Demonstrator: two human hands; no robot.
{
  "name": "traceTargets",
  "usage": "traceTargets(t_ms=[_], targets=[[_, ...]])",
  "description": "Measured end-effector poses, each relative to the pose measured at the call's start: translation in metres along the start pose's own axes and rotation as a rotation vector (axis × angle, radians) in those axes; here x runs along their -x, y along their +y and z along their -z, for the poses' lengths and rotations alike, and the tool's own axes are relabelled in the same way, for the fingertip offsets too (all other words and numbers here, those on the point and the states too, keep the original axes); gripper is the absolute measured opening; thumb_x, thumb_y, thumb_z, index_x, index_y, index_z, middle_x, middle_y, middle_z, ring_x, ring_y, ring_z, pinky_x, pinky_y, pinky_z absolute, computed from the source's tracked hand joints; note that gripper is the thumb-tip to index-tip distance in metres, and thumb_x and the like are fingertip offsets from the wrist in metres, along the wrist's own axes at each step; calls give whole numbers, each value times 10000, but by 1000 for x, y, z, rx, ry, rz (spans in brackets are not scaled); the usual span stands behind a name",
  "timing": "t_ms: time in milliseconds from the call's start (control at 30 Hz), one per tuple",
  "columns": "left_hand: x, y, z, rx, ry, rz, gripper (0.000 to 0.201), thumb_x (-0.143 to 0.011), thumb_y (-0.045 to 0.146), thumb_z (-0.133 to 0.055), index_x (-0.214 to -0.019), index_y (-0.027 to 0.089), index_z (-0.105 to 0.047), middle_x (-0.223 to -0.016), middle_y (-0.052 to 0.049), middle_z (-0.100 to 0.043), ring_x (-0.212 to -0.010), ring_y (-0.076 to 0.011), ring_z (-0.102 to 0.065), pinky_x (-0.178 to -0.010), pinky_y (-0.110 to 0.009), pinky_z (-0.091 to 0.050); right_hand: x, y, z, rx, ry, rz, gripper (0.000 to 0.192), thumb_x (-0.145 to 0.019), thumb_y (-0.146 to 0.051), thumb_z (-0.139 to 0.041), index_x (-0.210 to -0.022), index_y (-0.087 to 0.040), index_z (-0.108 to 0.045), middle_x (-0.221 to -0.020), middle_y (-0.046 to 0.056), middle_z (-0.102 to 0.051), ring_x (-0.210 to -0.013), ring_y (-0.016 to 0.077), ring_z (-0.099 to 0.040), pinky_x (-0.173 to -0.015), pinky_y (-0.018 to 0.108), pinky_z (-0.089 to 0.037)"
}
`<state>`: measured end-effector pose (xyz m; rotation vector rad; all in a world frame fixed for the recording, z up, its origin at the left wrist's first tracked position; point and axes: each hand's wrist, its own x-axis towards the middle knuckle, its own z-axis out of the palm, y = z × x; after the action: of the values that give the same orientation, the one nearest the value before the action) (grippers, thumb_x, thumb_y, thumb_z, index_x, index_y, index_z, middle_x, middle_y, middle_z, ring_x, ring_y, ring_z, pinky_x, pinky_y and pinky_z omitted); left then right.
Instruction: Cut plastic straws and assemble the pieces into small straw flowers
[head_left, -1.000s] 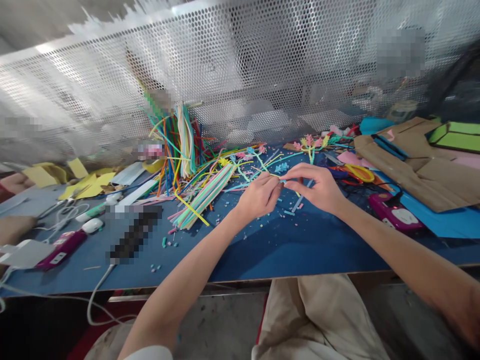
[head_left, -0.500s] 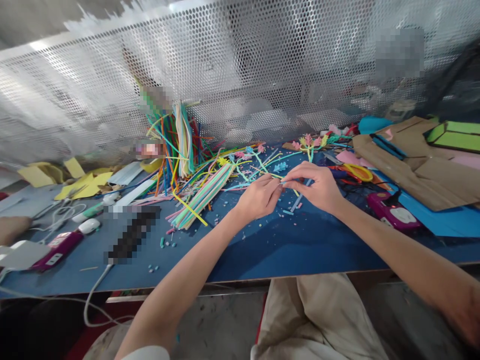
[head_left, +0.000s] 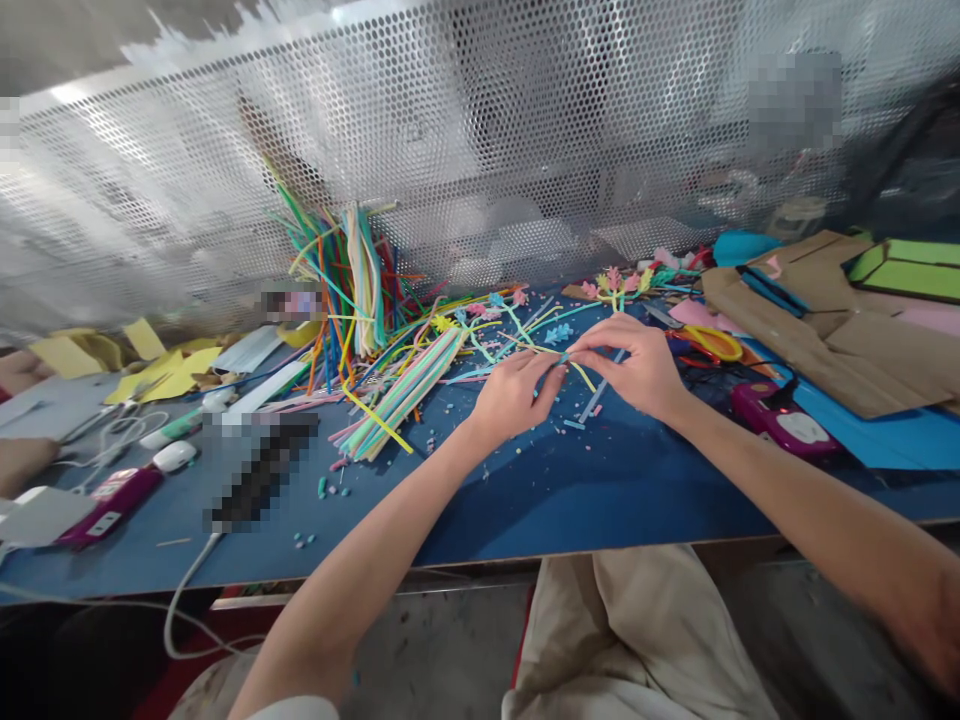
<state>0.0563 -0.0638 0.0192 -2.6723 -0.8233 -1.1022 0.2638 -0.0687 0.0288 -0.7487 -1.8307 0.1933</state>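
from my end i see the perforated metal panel spanning the back, behind a blue tabletop. on the right side of that top i have folded brown cardboard; left of centre, a bunch of multicoloured pipe cleaners stands against the panel, with a pastel pipe cleaner bundle lying in front of it. between these and the cardboard i have the left hand and right hand, fingertips meeting over the tabletop. both grips are narrow, thumbs and fingers pinching a small bluish piece where the hands meet; it is too small for me to make out its shape. yellow-handled scissors lie beyond the right wrist. a blue leaf shape rests just behind the fingertips. one thin yellow stem shows between the hands; i cannot tell whether it is held.
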Motion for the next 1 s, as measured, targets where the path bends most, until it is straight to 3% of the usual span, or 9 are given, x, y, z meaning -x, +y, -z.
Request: traceTargets(t_ms=[100,233,467,667,867,1000], targets=[[2,0,-1,-130,68,38,239,-1002,301,-491,-1024,165,-686,-813,-46,-735,-690,-154,-653,-675,-293,-465,1,6,0,41,59,-8,111,-886,-385,-704,-876,-303,-777,-877,7,-767,-841,218,-678,-825,412,-498],[3,0,4,-292,90,-10,212,-982,318,-528,-973,204,-706,-717,-17,-714,-625,-139,-620,-607,-287,-399,3,11,0,158,87,36,102,-896,-352,-692,-912,-308,-783,-904,10,-771,-864,227,-666,-852,428,-479],[0,-3,18,-429,36,-183,201,-976,309,-530,-934,220,-705,-698,-21,-692,-651,-151,-588,-607,-319,-356,5,8,0,463,-33,162,154,-940,-316,-624,-949,-282,-775,-949,13,-770,-874,238,-598,-804,431,-397],[-1,-4,20,-375,43,-151,188,-970,303,-543,-908,219,-700,-739,-2,-705,-661,-147,-579,-633,-315,-384,6,7,2,541,-144,223,183,-967,-283,-575,-1007,-276,-753,-970,16,-769,-887,242,-556,-792,439,-350],[-7,-14,34,-266,-140,-184,225,-997,313,-511,-977,206,-709,-895,-42,-718,-805,-167,-605,-730,-318,-432,6,1,2,583,-257,310,217,-985,-260,-537,-995,-274,-753,-992,25,-768,-900,244,-551,-765,435,-340],[-11,-27,44,-122,-166,-171,232,-1004,325,-514,-1001,209,-715,-906,-46,-716,-849,-168,-611,-782,-321,-448,6,-4,2,463,-289,323,186,-971,-272,-571,-1000,-302,-753,-991,1,-772,-913,235,-567,-791,431,-371]])
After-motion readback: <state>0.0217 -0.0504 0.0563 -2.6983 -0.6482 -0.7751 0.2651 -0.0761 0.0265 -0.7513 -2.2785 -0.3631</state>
